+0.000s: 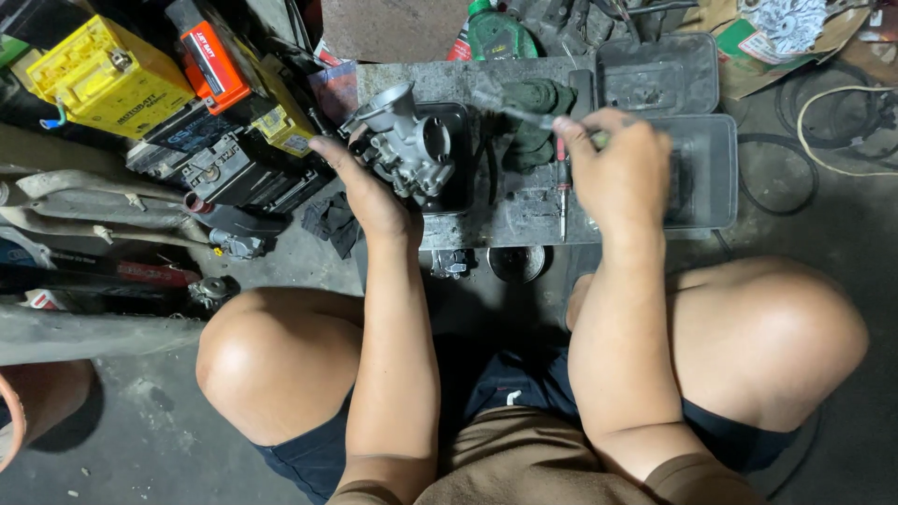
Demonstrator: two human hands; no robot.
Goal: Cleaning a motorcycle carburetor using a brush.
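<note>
Steadiness matters: left hand fingers closed around the carburetor above the black tray should brace it while the right hand, gripping a blurred thin tool, works gently.

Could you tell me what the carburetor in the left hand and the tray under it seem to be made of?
The carburetor, which the left hand holds, looks like cast metal, probably aluminium: dull silver-grey, with a matte, slightly grainy surface and molded contours. The tray beneath it seems to be black plastic or painted metal; its smooth rounded rim shows a faint sheen, but grime leaves the material open.
</note>
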